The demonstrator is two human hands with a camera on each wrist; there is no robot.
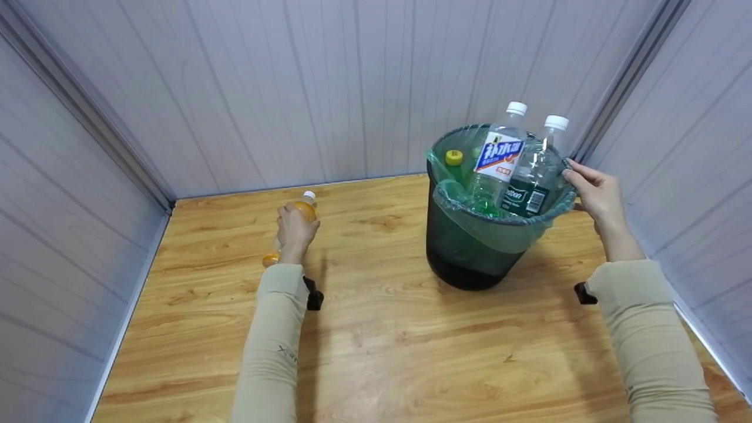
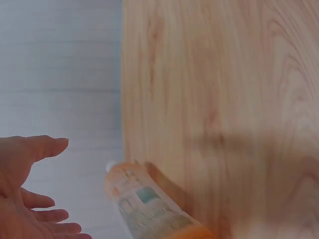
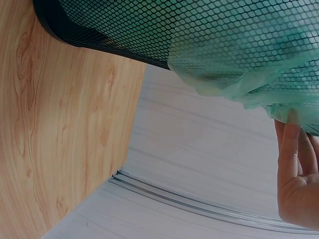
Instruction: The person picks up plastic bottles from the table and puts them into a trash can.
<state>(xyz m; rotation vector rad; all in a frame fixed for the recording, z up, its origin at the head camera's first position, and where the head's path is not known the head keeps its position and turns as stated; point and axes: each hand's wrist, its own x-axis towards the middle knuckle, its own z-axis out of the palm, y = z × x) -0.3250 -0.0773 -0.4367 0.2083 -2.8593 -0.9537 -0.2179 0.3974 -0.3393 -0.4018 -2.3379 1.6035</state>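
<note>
On the wooden surface at the left lies a clear bottle with orange liquid and a white cap (image 1: 305, 208), partly hidden by my left hand (image 1: 296, 229). The left wrist view shows the left hand (image 2: 30, 199) with thumb and fingers spread apart, beside the orange drink bottle (image 2: 154, 206). My right hand (image 1: 598, 194) grips the rim of a black mesh trash bin (image 1: 470, 247), thumb and fingers on its green plastic liner (image 3: 259, 89). The bin leans to the right. A bottle with a blue-and-white label (image 1: 499, 155) and one with a green label (image 1: 526, 191) stick out of it.
A yellow-capped green bottle (image 1: 453, 161) sits lower inside the bin. Pale panelled walls (image 1: 294, 106) enclose the wooden surface (image 1: 376, 352) at the back and both sides. The bin stands close to the back right corner.
</note>
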